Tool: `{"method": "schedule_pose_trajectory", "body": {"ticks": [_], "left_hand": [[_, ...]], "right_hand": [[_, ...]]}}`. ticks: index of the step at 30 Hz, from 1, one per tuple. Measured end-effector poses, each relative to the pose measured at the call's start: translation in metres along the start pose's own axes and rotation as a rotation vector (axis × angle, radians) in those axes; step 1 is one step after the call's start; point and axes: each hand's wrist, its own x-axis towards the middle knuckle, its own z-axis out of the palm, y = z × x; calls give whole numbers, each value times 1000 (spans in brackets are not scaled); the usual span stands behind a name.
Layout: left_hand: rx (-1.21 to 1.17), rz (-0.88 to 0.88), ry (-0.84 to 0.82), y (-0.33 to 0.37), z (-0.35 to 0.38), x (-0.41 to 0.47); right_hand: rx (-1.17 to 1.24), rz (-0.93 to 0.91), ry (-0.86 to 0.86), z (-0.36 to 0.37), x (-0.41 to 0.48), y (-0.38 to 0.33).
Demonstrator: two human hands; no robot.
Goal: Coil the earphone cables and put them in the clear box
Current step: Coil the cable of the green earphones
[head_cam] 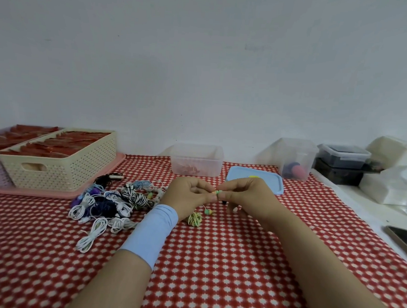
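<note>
My left hand (190, 196) and my right hand (247, 199) meet above the red checked cloth and together pinch a small green and yellow earphone piece (217, 192). Its yellow-green striped cable hangs below in a small bundle (195, 219), with an earbud (208, 211) beside it. A pile of coiled earphone cables (114, 200), white, blue and striped, lies left of my left wrist. The clear box (196, 159) stands open behind my hands, with something reddish inside. Its light blue lid (255, 183) lies to the right of it, partly hidden by my right hand.
A cream perforated basket (59, 161) of red items sits on a pink tray (28, 192) at the left. At the back right stand a second clear tub (295, 159), dark lidded containers (342, 162) and white packages (391, 184). A phone (404, 240) lies at the right edge.
</note>
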Motion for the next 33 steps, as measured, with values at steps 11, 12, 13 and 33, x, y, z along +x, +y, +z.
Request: {"method": "schedule_pose_trajectory", "body": {"ticks": [11,12,13,33], "left_hand": [[-171,25,-81,10,-5,-7],[-160,32,-89,11,-4,-7],[-155,36,-91,11,-4,-7],[59,24,-59,3,-5,2]], "right_hand": [[269,191,-151,-6,3,1],[274,209,-154,-6,3,1],[285,226,-155,-6,4,2],[-826,121,189,-38,25,25]]}}
